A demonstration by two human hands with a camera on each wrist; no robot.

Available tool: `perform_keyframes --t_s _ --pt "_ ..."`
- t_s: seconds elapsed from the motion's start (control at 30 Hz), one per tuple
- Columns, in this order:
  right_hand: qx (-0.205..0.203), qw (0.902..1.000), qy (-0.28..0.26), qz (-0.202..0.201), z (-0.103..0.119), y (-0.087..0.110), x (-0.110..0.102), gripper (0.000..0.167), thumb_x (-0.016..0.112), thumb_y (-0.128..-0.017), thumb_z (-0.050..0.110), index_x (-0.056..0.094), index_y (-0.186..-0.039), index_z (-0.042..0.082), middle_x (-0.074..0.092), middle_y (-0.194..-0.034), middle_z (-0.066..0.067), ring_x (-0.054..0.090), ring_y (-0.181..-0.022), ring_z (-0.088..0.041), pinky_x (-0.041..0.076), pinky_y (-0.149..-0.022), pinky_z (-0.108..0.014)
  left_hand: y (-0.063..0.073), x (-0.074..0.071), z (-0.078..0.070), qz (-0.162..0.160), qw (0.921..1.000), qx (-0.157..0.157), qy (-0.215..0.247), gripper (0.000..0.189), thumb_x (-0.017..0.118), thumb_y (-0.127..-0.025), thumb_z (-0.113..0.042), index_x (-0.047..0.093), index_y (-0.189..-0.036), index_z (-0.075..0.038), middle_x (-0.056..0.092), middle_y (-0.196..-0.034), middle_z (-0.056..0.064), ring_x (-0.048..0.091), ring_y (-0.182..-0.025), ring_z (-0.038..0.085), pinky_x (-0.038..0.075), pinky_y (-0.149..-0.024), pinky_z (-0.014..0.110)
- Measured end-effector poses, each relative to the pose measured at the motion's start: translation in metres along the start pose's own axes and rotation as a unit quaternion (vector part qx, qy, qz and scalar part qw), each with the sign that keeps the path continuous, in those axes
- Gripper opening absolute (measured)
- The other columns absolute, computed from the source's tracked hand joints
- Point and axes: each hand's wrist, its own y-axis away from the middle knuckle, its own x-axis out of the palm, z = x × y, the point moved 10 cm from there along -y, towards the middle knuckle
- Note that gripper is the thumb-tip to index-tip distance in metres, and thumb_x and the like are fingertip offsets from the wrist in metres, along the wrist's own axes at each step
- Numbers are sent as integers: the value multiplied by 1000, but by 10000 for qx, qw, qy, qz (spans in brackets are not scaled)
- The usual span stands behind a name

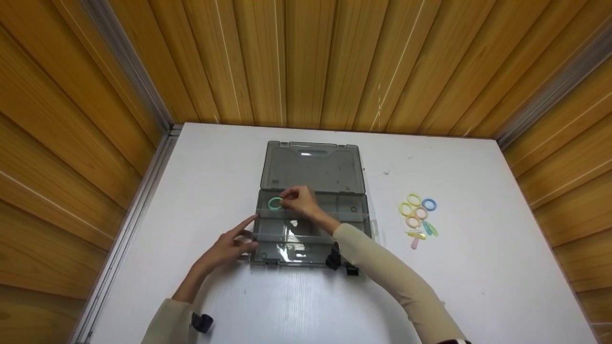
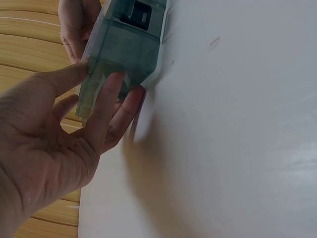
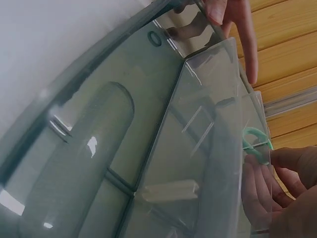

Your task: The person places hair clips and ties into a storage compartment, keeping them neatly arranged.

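Mint-green ring (image 1: 269, 204), slim round band, elastic in look; one piece. Location: over the left end of the rear compartment of a grey translucent plastic case (image 1: 313, 253), seen through a clear plastic divider (image 3: 188, 134) in the right-wrist view; whether it touches the floor of the case cannot be told.

Grip, right hand (image 1: 302, 200): fingertips pinching the ring by its right-hand side. Grip, left hand (image 1: 228, 246): not clenched; fingers extended against the case's left wall.

Handling (judged): very light, soft, stretchy, not fragile; may slip or spring from a loose pinch. Best held at one side of the band, thumb against forefinger. Case judged stiff and light, best steadied by its walls.

Markings: no brand, label or writing legible; small marks on the open grey lid (image 1: 311, 172) too small to read.

Also on the white tabletop (image 1: 483, 229): blue ring (image 1: 429, 204).
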Motion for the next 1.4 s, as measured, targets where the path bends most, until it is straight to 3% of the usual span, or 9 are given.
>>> perform_keyframes --t_s 0.27,0.5,0.77,1.1,1.4 --pt "-94 9980 618 -17 3 -7 11 14 74 -89 0 75 -102 -6 77 -94 -21 68 -71 -11 55 -63 -19 -2 -1 6 -18 9998 -190 -19 77 68 -100 -24 25 -163 -29 54 -136 28 71 -110 35 62 -84 44" --pt "-27 9957 929 37 1 -12 20 12 76 -87 1 76 -98 -5 77 -93 -19 62 -71 -9 48 -62 -17 -1 0 4 13 10000 -7 -23 77 68 -100 -24 25 -164 -26 55 -134 29 72 -108 35 62 -85 46" --pt "-192 9883 1507 157 2 -15 25 13 77 -86 2 77 -97 -5 77 -94 -19 65 -75 -14 52 -67 -20 0 1 2 46 9999 45 99 77 68 -100 -22 25 -164 -24 55 -135 31 71 -109 39 62 -83 48" --pt "-199 9853 1663 325 1 -19 22 15 74 -88 1 77 -102 -4 78 -99 -19 74 -90 -29 61 -80 -33 -4 0 4 19 10000 5 16 77 68 -100 -23 25 -164 -27 55 -135 29 72 -109 34 63 -82 42" --pt "-182 9871 1554 339 4 -14 24 16 74 -89 2 77 -104 -3 77 -101 -19 74 -92 -28 60 -81 -33 -2 -1 7 16 9999 -98 122 77 68 -99 -22 25 -164 -28 55 -135 29 72 -109 32 63 -83 43"
